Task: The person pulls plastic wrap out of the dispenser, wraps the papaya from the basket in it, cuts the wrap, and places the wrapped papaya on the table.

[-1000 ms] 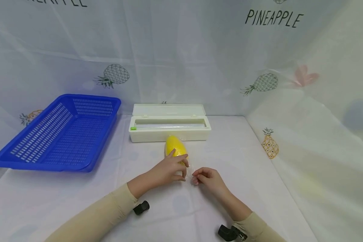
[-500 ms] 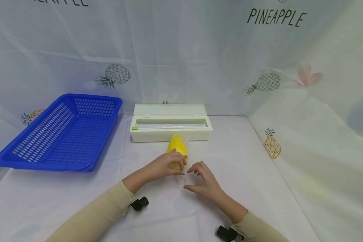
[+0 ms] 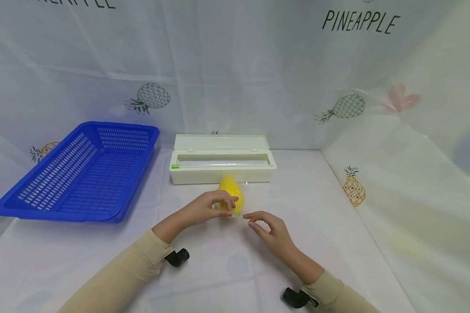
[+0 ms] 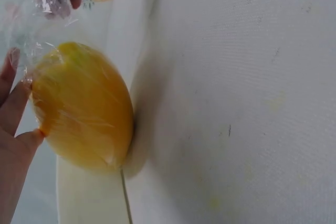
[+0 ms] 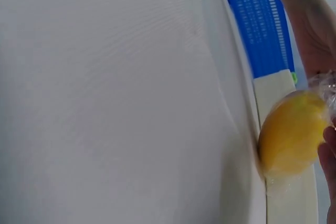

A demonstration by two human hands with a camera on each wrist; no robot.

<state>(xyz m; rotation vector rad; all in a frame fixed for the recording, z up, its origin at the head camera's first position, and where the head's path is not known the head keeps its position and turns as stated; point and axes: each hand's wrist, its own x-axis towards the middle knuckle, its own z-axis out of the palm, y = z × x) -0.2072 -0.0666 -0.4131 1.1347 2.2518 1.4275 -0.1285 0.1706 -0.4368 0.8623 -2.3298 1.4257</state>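
A yellow mango (image 3: 232, 186) lies on the table in front of the cling film box, wrapped in clear cling film (image 4: 50, 1). My left hand (image 3: 205, 209) holds it from the left, fingers bent over its near end; the left wrist view shows thumb and fingers against the wrapped mango (image 4: 86, 111). At its near right, my right hand (image 3: 272, 232) pinches a gathered bit of film between thumb and fingers. In the right wrist view, the mango (image 5: 291, 132) shows beside the right fingertips, which partly leave that frame.
Behind the mango stands a white cling film box (image 3: 196, 176), lid raised, with a roll inside and a green slider (image 3: 175, 166). A blue plastic basket (image 3: 98, 184) sits at the left. A white cloth with pineapple prints hangs at the back and right.
The right hand's fingers spread half a second ago and have come together again at the film. The left hand has shifted slightly left and farther from me on the mango.
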